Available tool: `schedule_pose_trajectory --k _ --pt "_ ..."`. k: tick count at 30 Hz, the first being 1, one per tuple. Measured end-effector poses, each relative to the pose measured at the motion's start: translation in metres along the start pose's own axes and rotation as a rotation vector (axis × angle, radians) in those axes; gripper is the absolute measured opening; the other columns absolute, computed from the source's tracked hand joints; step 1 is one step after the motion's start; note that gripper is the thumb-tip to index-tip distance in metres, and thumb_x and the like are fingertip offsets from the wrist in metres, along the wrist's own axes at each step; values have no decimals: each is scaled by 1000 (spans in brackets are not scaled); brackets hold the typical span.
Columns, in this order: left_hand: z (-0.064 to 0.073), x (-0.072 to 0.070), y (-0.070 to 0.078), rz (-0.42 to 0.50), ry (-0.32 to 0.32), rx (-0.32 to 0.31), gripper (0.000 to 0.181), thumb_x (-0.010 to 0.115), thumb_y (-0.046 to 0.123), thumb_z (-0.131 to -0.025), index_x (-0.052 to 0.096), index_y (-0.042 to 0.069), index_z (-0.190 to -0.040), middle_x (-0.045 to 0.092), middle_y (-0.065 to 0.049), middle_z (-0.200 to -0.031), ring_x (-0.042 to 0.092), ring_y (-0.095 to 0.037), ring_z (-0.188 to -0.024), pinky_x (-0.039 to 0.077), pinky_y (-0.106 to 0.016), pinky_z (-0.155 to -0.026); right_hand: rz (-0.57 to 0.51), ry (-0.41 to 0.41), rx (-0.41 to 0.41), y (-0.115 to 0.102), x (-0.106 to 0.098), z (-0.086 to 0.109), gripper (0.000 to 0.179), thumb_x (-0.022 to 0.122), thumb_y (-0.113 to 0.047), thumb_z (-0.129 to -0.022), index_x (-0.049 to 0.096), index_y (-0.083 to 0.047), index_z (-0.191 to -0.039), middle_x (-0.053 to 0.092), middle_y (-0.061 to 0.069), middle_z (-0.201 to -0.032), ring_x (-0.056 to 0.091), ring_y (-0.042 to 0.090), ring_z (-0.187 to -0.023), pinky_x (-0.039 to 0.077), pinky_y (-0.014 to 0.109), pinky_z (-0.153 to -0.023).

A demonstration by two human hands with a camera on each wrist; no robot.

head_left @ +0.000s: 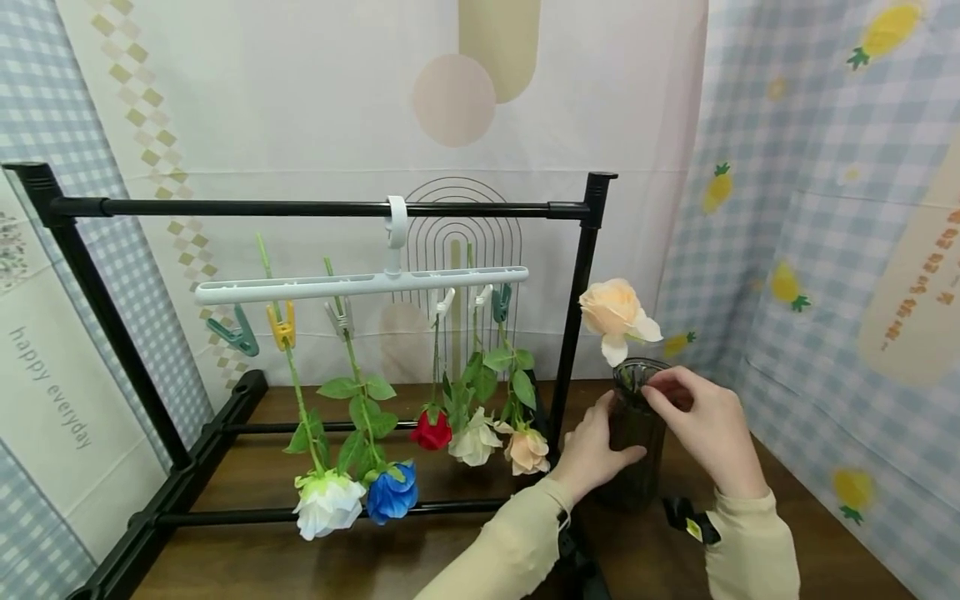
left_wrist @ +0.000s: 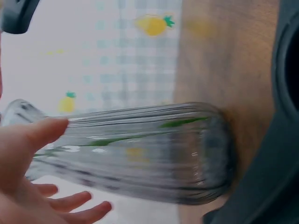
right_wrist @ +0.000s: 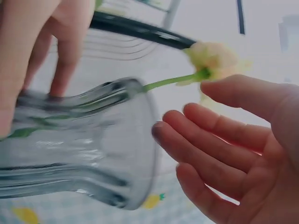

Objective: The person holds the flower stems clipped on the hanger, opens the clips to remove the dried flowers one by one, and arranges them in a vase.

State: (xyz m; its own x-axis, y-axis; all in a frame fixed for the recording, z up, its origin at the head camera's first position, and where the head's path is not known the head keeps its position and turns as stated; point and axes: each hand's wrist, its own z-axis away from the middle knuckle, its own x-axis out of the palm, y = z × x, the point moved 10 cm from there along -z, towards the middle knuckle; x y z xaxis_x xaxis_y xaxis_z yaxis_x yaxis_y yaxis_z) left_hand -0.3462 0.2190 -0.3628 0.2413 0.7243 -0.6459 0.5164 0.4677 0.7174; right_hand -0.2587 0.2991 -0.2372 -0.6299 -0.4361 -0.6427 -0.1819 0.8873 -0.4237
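Peach in colour, the rose [head_left: 617, 315] tops the clear vase [left_wrist: 154, 149], its stem [right_wrist: 170, 83] running down inside. The vase stands upright on the table [head_left: 652, 558], just right of the black rack [head_left: 330, 208]. The left hand [head_left: 596, 454] touches the vase's side, thumb and fingers spread. The right hand [head_left: 705, 421] is at the rim [right_wrist: 153, 154], thumb apart from loosely bent fingers; whether it touches the vase cannot be told. Five flowers [head_left: 392, 493] hang head down from clips [head_left: 282, 325] on the hanger [head_left: 360, 286].
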Motion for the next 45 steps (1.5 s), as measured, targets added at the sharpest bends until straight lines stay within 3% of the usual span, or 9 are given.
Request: schedule_pose_trajectory --k 3,6,11,16,21,26,33,41,45 --pt "9 -12 2 -39 -34 -9 78 68 41 -88 29 18 -151 48 -3 -147 54 -23 -128 42 -51 -102 -12 8 -46 -11 -4 6 11 70 -20 -90 71 -13 -97 74 3 -88 58 -8 -76 46 16 -67" --pt "19 -26 6 -74 -55 -10 73 67 40 -89 34 17 -150 53 -4 -142 59 -21 -122 47 -43 -100 -48 19 -94 -24 -7 10 10 71 -17 -88 71 -14 -97 74 2 -88 52 -17 -76 45 11 -67" --pt "37 -52 17 -52 -55 52 52 65 37 -92 51 18 -138 67 1 -121 65 -10 -105 51 -24 -82 -122 57 -177 -47 -6 14 16 74 -9 -84 70 -15 -99 73 1 -89 53 -17 -79 43 8 -66" --pt "55 -88 19 34 7 111 35 62 31 -94 60 19 -126 72 1 -105 67 -6 -92 50 -19 -74 -160 68 -282 -70 8 15 28 76 -2 -79 69 -14 -103 72 -1 -91 60 -3 -80 43 9 -69" --pt "73 -128 7 79 121 140 33 62 28 -95 60 19 -127 72 0 -106 68 -11 -94 49 -20 -75 -154 59 -354 -87 28 16 36 79 -1 -75 68 -11 -108 72 0 -99 63 10 -84 44 11 -74" --pt "94 -170 -2 87 250 157 35 63 23 -94 59 18 -128 71 -1 -108 68 -17 -99 51 -26 -79 -159 5 -407 -104 50 19 42 80 -2 -75 67 -11 -114 70 0 -104 65 13 -90 48 18 -76" --pt "126 -242 2 76 540 245 34 67 14 -91 62 13 -124 72 -4 -105 68 -16 -97 54 -33 -85 -256 -110 -459 -136 88 13 37 77 -4 -80 67 -13 -114 70 -1 -105 64 10 -87 53 29 -72" --pt "173 -321 -25 28 845 192 36 68 9 -89 62 9 -125 72 -7 -111 67 -20 -103 53 -38 -87 -363 -241 -523 -199 128 -2 29 71 -14 -88 66 -14 -116 68 -1 -110 63 9 -92 53 28 -77" --pt "197 -350 -47 -8 995 95 34 68 9 -89 63 6 -123 71 -9 -111 65 -24 -104 50 -37 -86 -384 -257 -537 -232 144 -15 27 69 -13 -89 66 -13 -116 69 0 -109 65 12 -95 54 31 -80"
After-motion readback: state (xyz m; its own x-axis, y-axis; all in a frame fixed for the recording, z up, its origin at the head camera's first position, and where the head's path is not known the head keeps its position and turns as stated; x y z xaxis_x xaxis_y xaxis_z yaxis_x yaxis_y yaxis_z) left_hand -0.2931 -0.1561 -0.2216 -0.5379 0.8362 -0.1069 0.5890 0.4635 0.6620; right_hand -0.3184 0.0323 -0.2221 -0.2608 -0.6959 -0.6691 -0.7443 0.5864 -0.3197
